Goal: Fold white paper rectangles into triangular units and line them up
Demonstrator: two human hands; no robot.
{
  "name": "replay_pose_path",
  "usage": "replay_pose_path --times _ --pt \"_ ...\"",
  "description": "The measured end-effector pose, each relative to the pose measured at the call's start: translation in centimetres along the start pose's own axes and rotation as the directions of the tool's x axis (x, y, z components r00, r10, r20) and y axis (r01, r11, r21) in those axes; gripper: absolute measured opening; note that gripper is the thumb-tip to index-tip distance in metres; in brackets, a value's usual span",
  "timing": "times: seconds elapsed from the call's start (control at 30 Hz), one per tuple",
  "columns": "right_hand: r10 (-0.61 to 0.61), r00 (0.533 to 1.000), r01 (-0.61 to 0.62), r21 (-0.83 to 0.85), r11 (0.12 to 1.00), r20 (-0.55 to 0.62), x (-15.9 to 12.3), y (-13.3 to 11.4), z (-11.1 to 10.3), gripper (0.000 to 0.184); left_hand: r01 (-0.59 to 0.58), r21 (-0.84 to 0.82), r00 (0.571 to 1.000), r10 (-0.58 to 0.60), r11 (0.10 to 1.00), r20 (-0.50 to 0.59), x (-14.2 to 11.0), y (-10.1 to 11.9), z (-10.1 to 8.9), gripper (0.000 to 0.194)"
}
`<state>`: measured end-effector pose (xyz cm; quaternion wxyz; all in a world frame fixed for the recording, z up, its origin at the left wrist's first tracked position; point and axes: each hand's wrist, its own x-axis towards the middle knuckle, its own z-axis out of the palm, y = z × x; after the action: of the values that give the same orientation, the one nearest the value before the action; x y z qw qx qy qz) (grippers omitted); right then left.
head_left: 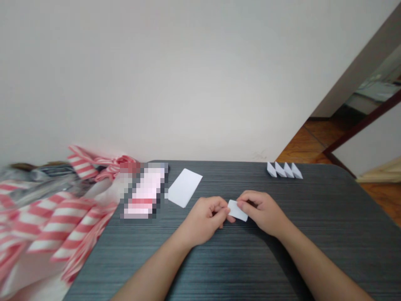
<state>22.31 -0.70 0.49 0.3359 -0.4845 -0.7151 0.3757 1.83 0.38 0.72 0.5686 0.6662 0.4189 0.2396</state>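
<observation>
Between my two hands is a small folded piece of white paper (237,210), held just above the dark table. My left hand (209,219) pinches its left edge between thumb and fingers. On the other side, my right hand (262,212) grips the upper right part, with the thumb lying on top. The fingers beneath the paper are partly hidden. Farther back to the left lies a flat white sheet of paper (184,187), apart from both hands. Several folded white paper pieces (284,170) stand in a row near the table's back edge at right.
The dark wood-grain table (219,267) meets a pale wall (200,83) at the back. A blurred-out pinkish rectangular object (145,190) lies at the table's left edge. Red-and-white striped cloth (59,221) is heaped beside the table. Wooden floor (300,146) shows at right.
</observation>
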Motion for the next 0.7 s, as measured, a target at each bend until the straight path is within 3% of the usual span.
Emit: replay_pose_path --times 0.7 --pt "-0.013 1.000 0.013 -0.036 0.999 -0.004 -0.05 -0.17 -0.11 0.026 0.003 -0.039 1.000 -0.003 0.999 0.011 0.00 -0.33 0.05 0.020"
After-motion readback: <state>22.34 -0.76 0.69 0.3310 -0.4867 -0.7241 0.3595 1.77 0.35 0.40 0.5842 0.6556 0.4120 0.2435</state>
